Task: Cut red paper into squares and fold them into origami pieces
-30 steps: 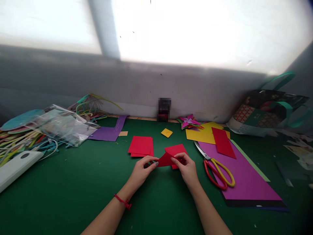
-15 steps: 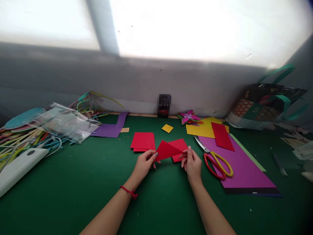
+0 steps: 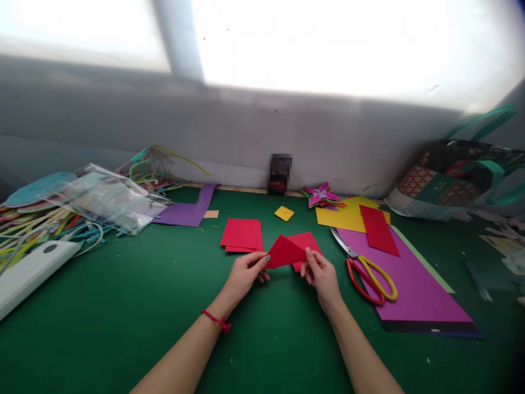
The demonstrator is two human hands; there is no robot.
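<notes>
A piece of red paper folded into a triangle (image 3: 284,253) is held just above the green table, its peak pointing away from me. My left hand (image 3: 245,272) pinches its left corner between thumb and fingers. At the right corner, my right hand (image 3: 320,273) grips it the same way, fingers curled underneath. Behind the folded piece, partly covered by it and by my right hand, lies another red paper (image 3: 308,241). A small stack of red paper squares (image 3: 241,234) rests just beyond my left hand.
Scissors (image 3: 365,268) with red and yellow handles lie on purple sheets (image 3: 418,295) at right. Behind are yellow paper (image 3: 340,216), a red strip (image 3: 379,230), paper stars (image 3: 322,195) and a small yellow folded paper (image 3: 284,213). Pipe cleaners and a white power strip (image 3: 36,276) crowd the left.
My right thumb and fingers have closed on the right corner of the folded red paper, where they were looser before. The view has shifted slightly.
</notes>
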